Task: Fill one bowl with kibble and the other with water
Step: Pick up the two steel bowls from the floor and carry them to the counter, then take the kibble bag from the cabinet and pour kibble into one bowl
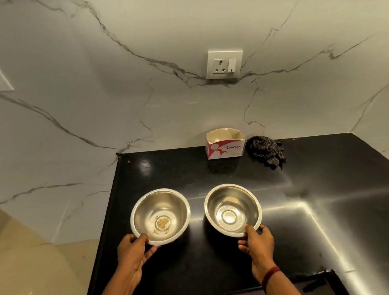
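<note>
Here, two round stainless-steel bowls stood side by side on the glossy black stone counter (192, 264), close but apart. The left steel bowl (162, 199) held a small scatter of tan kibble (162, 223) on its bottom, with a few pieces lying loose toward 6 o'clock. The right steel bowl (231, 195) sat at 3 o'clock from it; whether it held water could not be told, since its inside only showed bright reflections.

The left hand (133, 251) pinched the left bowl's rim at 7 o'clock, thumb over the edge and fingers under the outer wall. The right hand (256, 246) gripped the right bowl's rim at 5 o'clock, thumb on the lip and fingers curled against the outside. A dark red band (270, 277) circled the right wrist.

At 12 o'clock from the right bowl, an open-topped white and red cardboard box (225, 147) printed "ORIGAMI" stood against the white veined marble wall (123, 96). A crumpled dark checked cloth (267, 152) lay just beside the box at 3 o'clock. A white wall socket with a switch (224, 65) was set in the wall above.
</note>
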